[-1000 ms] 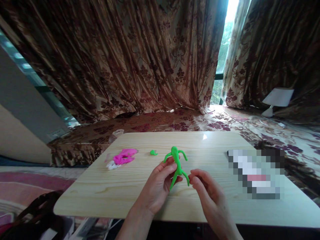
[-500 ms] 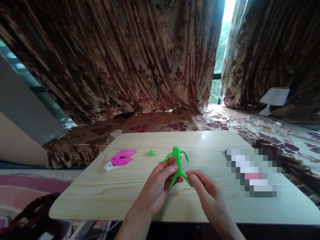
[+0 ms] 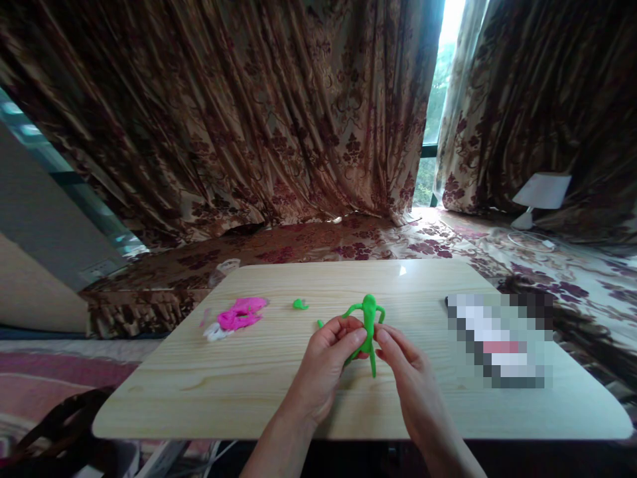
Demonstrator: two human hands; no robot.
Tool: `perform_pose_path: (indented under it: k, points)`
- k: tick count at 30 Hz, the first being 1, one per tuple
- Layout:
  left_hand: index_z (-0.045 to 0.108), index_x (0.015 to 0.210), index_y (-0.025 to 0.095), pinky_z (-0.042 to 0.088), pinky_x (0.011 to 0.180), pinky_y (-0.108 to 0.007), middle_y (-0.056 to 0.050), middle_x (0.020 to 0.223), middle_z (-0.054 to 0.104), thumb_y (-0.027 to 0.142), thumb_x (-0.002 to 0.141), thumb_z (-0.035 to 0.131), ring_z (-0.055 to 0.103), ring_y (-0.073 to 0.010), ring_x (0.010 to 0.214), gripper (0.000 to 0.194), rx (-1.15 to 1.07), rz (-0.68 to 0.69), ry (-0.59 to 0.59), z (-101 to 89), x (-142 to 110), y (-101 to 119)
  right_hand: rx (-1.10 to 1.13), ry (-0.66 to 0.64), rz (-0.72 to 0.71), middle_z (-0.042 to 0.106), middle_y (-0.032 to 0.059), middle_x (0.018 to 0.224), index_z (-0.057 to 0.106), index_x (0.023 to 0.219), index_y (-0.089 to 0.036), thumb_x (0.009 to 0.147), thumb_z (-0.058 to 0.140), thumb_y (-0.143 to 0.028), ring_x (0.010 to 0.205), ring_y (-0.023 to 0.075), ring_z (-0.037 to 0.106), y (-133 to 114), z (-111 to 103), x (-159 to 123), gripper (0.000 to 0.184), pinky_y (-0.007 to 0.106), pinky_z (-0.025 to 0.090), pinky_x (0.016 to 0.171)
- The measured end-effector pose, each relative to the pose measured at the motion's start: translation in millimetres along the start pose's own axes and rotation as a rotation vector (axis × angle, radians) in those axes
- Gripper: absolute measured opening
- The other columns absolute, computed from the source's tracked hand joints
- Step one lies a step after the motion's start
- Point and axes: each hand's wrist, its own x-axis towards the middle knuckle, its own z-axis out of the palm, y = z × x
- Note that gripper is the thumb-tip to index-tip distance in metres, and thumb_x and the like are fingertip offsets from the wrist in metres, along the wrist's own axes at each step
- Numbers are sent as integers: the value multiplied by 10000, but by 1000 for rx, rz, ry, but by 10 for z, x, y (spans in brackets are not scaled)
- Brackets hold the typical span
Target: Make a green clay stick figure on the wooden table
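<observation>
2 bare hands and forearms

The left hand covers part of the green figure; 1 leg is partly hidden behind its fingers. Right of the right hand's fingers, 1 pixelated object is unidentifiable. Nearer than the fingers, 2 forearms are cut off by the bottom edge.

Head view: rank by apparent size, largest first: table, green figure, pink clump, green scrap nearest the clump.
1. Table
2. Green figure and pink clump: not ranked; figure taller, clump wider, areas look close
3. Green scrap
</observation>
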Motion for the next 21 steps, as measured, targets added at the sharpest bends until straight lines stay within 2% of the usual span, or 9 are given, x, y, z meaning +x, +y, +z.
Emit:
perform_pose_path:
  k: [5,9,13,17,21]
  points:
    - [620,821,156,449,717,-253,-33,827,626,273,696,646,564,-132,760,173,32,34,12,19,-4,-46,183,67,144,665,58,983,653,1007,-199,765,591,-381,959,213,584,106,65,25,310,349,442,840]
    - [653,889,159,448,777,-289,-70,919,643,327,734,602,570,-190,884,234,125,81,100,-89,-68,-80,153,126,134,658,58,1005,661,984,-200,752,595,-394,992,224,567,137,-1,93,309,350,445,838]
    - [673,935,192,415,812,-271,-67,970,638,314,733,603,557,-200,921,246,349,203,206,-165,-147,-143,146,112,130,639,64,1047,663,968,-198,749,596,-398,997,228,554,113,-54,144,304,356,427,856]
    - [676,950,228,400,788,-240,-51,967,611,261,696,642,540,-183,886,259,499,368,239,-95,-164,-190,190,91,157,647,59,982,653,975,-196,742,606,-392,881,205,579,87,-31,147,308,318,457,735]
    - [699,886,236,382,813,-242,-50,891,614,227,677,655,538,-186,855,213,473,421,243,-16,-141,-199,203,91,160,649,52,921,651,968,-194,739,608,-395,779,181,578,73,2,138,308,282,449,626]
